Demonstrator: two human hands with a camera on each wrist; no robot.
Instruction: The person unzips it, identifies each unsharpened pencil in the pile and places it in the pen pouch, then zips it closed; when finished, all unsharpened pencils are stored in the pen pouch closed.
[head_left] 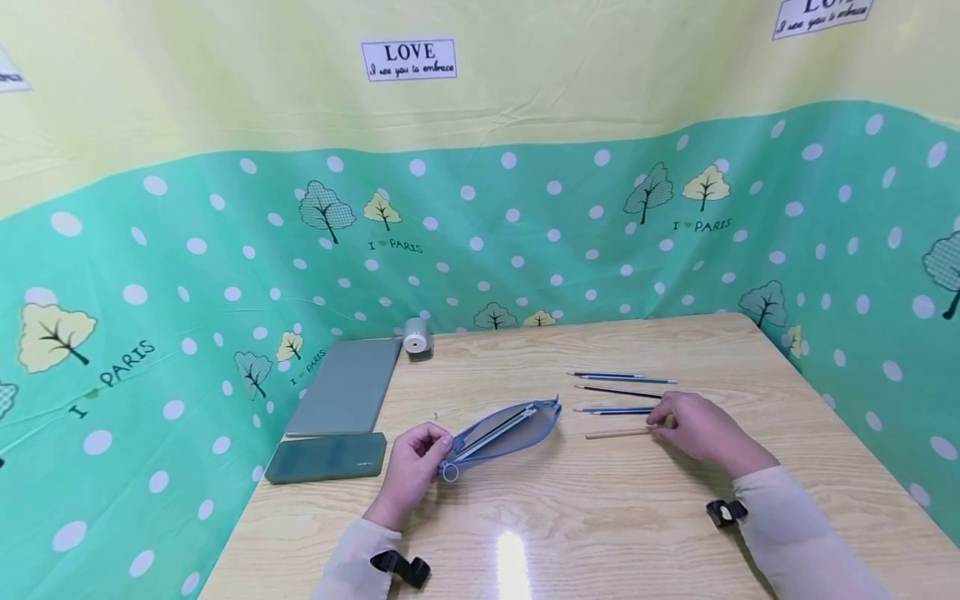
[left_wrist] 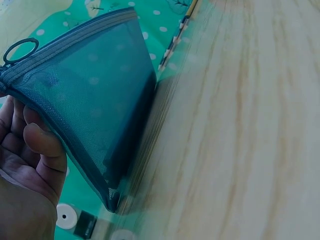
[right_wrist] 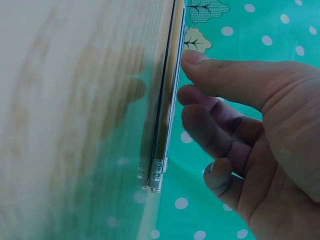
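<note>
My left hand (head_left: 414, 460) pinches the near end of a blue mesh zip pouch (head_left: 487, 450), beside its ring pull. The pouch gapes open along its top, with a few pencils (head_left: 495, 435) lying inside; in the left wrist view the mesh pouch (left_wrist: 95, 95) hangs from the fingers. My right hand (head_left: 693, 425) is low over the table at the right end of a plain wood-coloured pencil (head_left: 617, 434). In the right wrist view, thumb and fingers stand apart beside the pencil (right_wrist: 162, 110), gripping nothing. Several dark and blue pencils (head_left: 618, 391) lie just beyond it.
At the table's left edge lie a flat grey board (head_left: 347, 387) and a dark green case (head_left: 327, 458). A small white cylinder (head_left: 416, 335) stands at the back. Patterned green cloth (head_left: 510, 250) hangs behind the table and along both sides.
</note>
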